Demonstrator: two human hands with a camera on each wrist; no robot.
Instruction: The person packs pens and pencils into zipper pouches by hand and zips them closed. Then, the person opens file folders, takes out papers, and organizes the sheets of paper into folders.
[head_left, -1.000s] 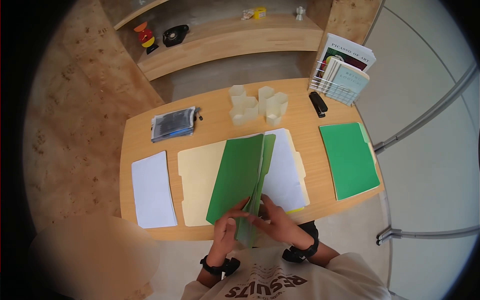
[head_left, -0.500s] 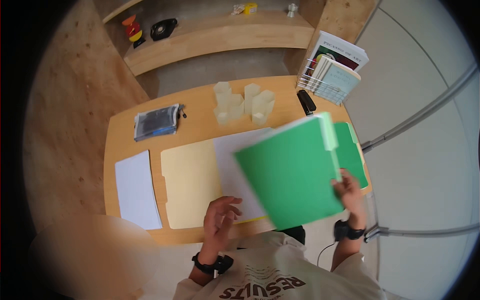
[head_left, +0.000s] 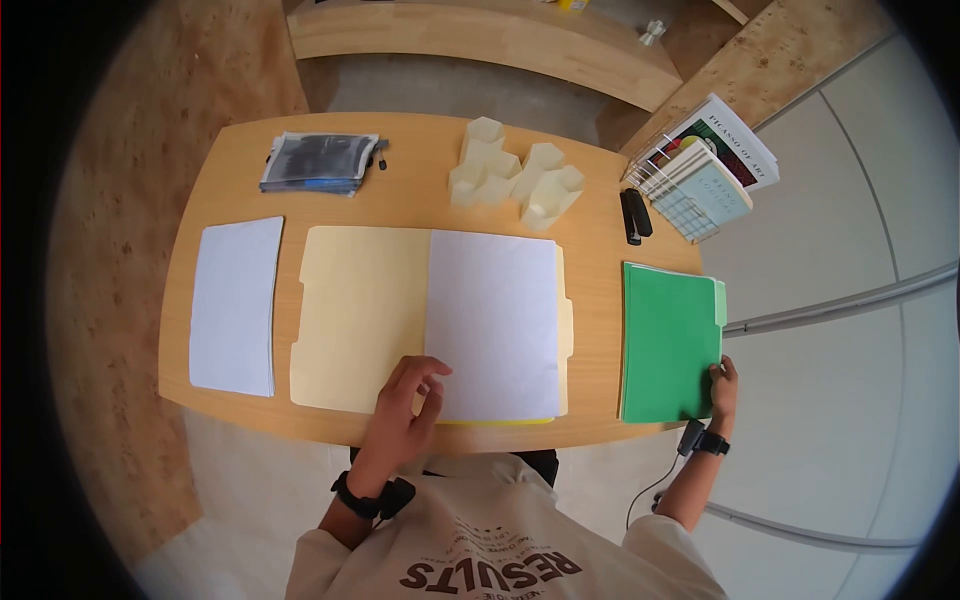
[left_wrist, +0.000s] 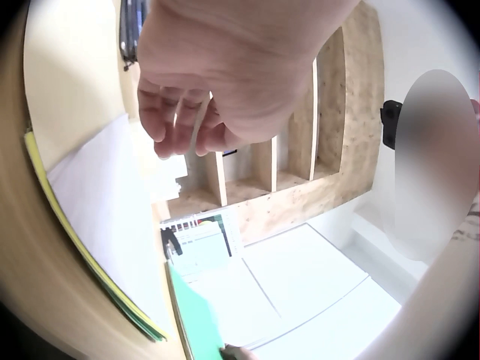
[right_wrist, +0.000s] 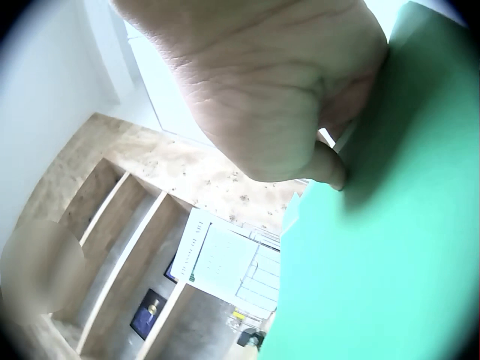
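Note:
On the right of the desk lies a green folder (head_left: 672, 345), with my right hand (head_left: 724, 388) gripping its right edge, thumb on top. In the right wrist view the thumb of that hand (right_wrist: 277, 105) lies on the green cover (right_wrist: 360, 270). My left hand (head_left: 408, 400), fingers loosely bent and holding nothing, hovers by the front of an open cream folder (head_left: 360, 320). White paper (head_left: 492, 325) covers that folder's right side, and a yellow edge shows beneath it. The left wrist view shows the left hand (left_wrist: 217, 82) above the desk.
White sheets (head_left: 235, 305) lie at the left, a dark pouch (head_left: 320, 163) at the back left. Cream hexagonal holders (head_left: 485, 165) stand at the back, a black stapler (head_left: 635, 216) and a wire rack (head_left: 675, 200) with books at the back right.
The right hand has carried the green folder from over the cream folder to the right side, where it lies at the other green folder's place. The view has shifted.

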